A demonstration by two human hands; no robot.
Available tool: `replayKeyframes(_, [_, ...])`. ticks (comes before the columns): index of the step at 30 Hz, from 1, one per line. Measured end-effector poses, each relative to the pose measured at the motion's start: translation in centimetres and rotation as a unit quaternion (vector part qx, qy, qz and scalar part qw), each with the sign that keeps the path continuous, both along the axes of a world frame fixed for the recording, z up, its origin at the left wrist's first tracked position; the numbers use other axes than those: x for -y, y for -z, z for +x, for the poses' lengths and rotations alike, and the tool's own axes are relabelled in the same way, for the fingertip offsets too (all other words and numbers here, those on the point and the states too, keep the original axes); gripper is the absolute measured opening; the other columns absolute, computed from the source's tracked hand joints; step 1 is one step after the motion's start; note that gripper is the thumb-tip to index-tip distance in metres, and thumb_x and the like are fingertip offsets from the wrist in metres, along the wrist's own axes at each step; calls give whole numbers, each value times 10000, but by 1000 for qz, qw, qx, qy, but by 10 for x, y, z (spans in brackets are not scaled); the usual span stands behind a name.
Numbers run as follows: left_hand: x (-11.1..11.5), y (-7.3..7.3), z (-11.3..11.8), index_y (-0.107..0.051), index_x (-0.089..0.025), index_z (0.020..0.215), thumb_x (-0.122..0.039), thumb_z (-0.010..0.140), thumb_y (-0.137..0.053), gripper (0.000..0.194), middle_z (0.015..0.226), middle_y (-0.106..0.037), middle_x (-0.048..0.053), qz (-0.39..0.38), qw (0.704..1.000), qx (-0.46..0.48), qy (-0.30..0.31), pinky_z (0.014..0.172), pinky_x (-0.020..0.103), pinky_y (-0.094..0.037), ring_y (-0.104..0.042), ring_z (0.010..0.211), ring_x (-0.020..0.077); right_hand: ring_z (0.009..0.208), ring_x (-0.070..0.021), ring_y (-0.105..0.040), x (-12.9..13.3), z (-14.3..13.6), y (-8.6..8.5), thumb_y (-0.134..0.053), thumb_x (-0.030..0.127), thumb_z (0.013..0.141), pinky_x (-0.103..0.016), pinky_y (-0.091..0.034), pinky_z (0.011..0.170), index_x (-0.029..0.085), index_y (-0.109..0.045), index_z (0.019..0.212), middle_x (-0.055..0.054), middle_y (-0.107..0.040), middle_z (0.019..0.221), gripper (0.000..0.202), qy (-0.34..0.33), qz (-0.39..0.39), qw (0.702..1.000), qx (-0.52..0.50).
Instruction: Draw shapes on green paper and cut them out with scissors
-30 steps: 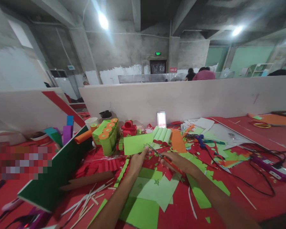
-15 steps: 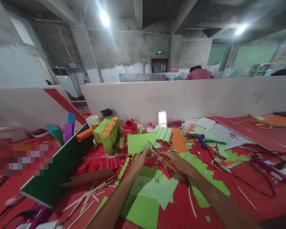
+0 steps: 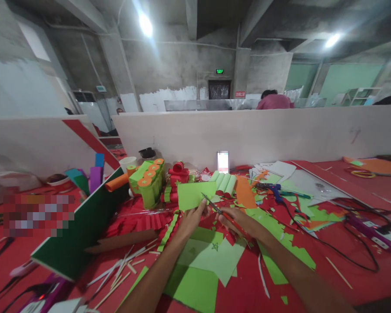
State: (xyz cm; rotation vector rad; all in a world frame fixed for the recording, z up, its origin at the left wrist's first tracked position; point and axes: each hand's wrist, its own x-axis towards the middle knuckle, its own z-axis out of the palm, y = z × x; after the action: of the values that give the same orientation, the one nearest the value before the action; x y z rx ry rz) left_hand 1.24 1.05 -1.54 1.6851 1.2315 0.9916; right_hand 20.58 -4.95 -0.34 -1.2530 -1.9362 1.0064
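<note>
My left hand (image 3: 195, 216) grips a light green sheet of paper (image 3: 192, 194) by its lower edge, holding it above the table. In my right hand (image 3: 236, 221) is a pair of scissors (image 3: 226, 214) with red handles; the blades point up and left, against the right part of the sheet. How far the blades are apart is hard to make out. Below the hands lie more green sheets (image 3: 190, 289), and a paler sheet bears a small drawn star (image 3: 214, 246).
Green tubes with orange tops (image 3: 148, 187), red rolls (image 3: 178, 174) and pale green rolls (image 3: 226, 184) stand behind. A green board (image 3: 81, 230) leans at left near wooden sticks (image 3: 117, 278). To the right are a blue glue gun (image 3: 275, 191), its cable, paper scraps and a phone (image 3: 223, 162).
The view has shifted slightly. The green sheet has moved a little to the right in my left hand, and the scissor blades look closer together.
</note>
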Motion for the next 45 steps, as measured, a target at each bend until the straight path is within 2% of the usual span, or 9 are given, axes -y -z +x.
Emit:
replayKeyframes(3, [2,-5,-1,-683,-229,629,-536,858,-399,477,706,-711,62,-1,998,-33,46,840,311,-445,-656,762,239,409,-84,-499,1,-1,-3,-478,581,878,-185,-402,407,164,-577,895,28,-535,602,429,5,13,1000,10])
replayKeyframes(6, [2,-6,-1,-666,-239,600,-531,860,-402,471,689,-705,56,8,998,-31,53,842,307,-441,-654,748,235,415,-88,-510,2,-2,-4,-467,590,880,-190,-416,421,162,-583,902,23,-543,602,444,10,18,1000,14])
replayKeyframes(14, [5,-8,-1,-676,-235,596,-529,841,-426,458,670,-703,47,7,999,-21,39,820,300,-455,-644,718,227,394,-90,-493,0,-1,6,-444,617,878,-199,-419,398,165,-589,958,32,-516,591,482,4,-1,1000,-10])
replayKeyframes(21, [4,-10,-2,-672,-223,600,-528,845,-412,470,684,-703,55,5,998,-36,41,841,296,-442,-645,745,225,490,-120,-536,1,0,-2,-451,630,869,-226,-449,474,152,-610,1097,-23,-583,660,553,15,41,999,21])
replayKeyframes(31, [5,-11,-3,-664,-231,602,-536,829,-413,456,720,-711,64,-11,998,-47,50,861,296,-425,-644,792,241,480,-106,-504,-1,-1,3,-478,599,874,-207,-419,452,145,-623,998,-4,-552,629,492,15,46,999,22])
replayKeyframes(34, [4,-9,-3,-664,-231,609,-534,831,-405,456,717,-710,51,-8,997,-57,46,858,282,-428,-642,794,231,483,-110,-506,-1,-1,1,-461,607,877,-213,-423,461,150,-621,1032,-8,-557,633,508,14,37,999,26])
replayKeyframes(37, [3,-7,-3,-667,-239,617,-524,837,-407,443,706,-706,39,2,998,-52,41,851,279,-432,-641,783,223,500,-109,-507,-1,-1,-2,-461,595,882,-214,-421,476,160,-621,1064,-25,-587,693,498,16,46,998,31])
replayKeyframes(42, [2,-7,-3,-663,-245,595,-526,837,-412,448,689,-701,47,7,998,-48,43,830,279,-429,-640,762,226,540,-110,-516,-1,-3,-3,-493,556,882,-214,-408,498,151,-644,942,-48,-625,785,437,16,66,997,37])
replayKeyframes(45, [2,-6,-3,-678,-244,601,-509,838,-416,441,684,-702,49,8,997,-57,42,819,283,-427,-643,757,228,598,-131,-550,-3,-2,-1,-509,528,885,-224,-418,541,152,-646,953,-48,-638,806,406,20,76,996,42])
